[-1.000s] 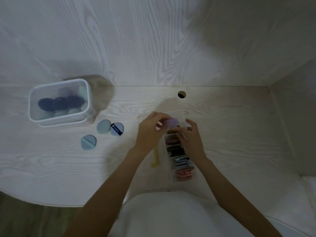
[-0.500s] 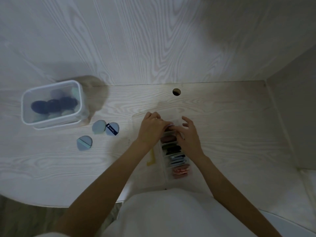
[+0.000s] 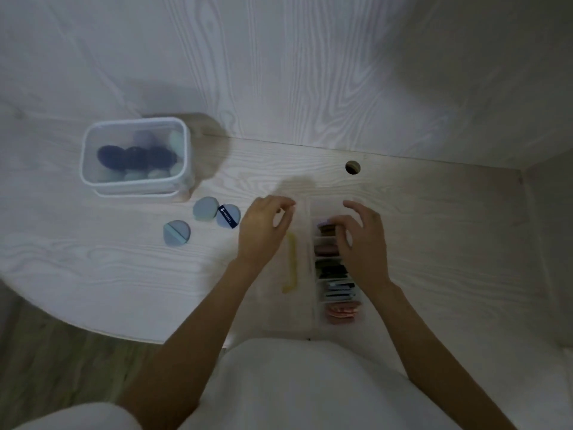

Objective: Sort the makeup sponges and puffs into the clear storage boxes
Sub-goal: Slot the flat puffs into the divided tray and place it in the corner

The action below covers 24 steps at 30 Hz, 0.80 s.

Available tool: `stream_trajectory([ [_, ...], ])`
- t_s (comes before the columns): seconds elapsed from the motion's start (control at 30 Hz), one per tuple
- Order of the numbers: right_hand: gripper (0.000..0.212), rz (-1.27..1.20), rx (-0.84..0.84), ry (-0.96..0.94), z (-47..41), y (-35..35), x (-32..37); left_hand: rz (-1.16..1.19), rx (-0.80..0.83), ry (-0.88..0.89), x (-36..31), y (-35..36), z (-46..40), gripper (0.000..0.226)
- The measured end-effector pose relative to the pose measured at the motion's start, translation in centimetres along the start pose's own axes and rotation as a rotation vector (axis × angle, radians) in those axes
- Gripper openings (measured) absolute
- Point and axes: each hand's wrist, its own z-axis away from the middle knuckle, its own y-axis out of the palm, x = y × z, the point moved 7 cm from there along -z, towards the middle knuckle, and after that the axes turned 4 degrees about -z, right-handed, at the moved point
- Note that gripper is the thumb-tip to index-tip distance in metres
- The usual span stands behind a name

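the scene was a pale wood-grain desk (image 3: 403, 212) set in an alcove of the same wood, with a round cable hole (image 3: 352, 167) near the back edge. most of the sorting looked done, as far as could be judged. a narrow clear divided box (image 3: 336, 268) lay in front of the person, its compartments packed in a row: a lilac puff (image 3: 324, 221) at the far end, then brownish, dark, blue-grey and pinkish-red puffs (image 3: 342, 311) nearest the body. its clear lid seemed to lie open to the left, with a yellow latch (image 3: 291, 262) on it. well to the left stood a clear tub (image 3: 136, 156) with a white rim, holding dark navy sponges in the middle and pale green and lilac ones around them; whether its lid was on could not be told.

three blue puffs (image 3: 176, 232) lay loose on the desk just in front of the tub, one with a dark ribbon; these were what was left.

the left hand (image 3: 263, 228) hovered between the loose puffs and the divided box, fingers loosely curled, holding nothing. the right hand (image 3: 361, 240) was over the far compartments, fingertips touching the puffs there, fingers spread and not gripping.
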Motion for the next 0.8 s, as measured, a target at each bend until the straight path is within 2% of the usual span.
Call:
stream_trajectory([
  [0.1,0.023,-0.069,0.08,-0.185,-2.5,2.9,4.5,-0.114,-0.023,-0.243,7.4,-3.1,2.2,0.022],
  [0.2,0.02,-0.08,0.35,-0.203,-4.6,9.0,8.2,-0.279,0.084,-0.395,13.5,-4.1,3.4,0.035],
  [0.27,0.023,0.031,0.538,-0.203,-5.5,13.9,9.7,-0.305,0.139,-0.456,15.1,-4.1,3.5,0.039],
  [0.33,0.025,0.259,0.615,-0.239,-5.9,18.0,10.9,-0.321,0.164,-0.44,15.7,-4.0,3.3,0.038],
  [0.43,0.035,0.396,0.553,-0.218,-6.2,20.2,12.0,-0.333,0.161,-0.462,16.2,-3.9,2.9,0.029],
  [0.57,0.025,0.151,0.538,-0.041,-6.2,19.5,11.7,-0.197,0.08,-0.505,16.2,-4.6,2.2,0.019],
  [0.67,0.014,-0.141,0.386,0.039,-6.2,14.5,10.3,-0.048,-0.001,-0.503,14.9,-5.2,2.3,0.023],
  [0.8,0.007,-0.3,0.154,0.124,-5.0,4.8,5.9,0.239,0.001,-0.441,9.6,-4.8,2.0,0.035],
])
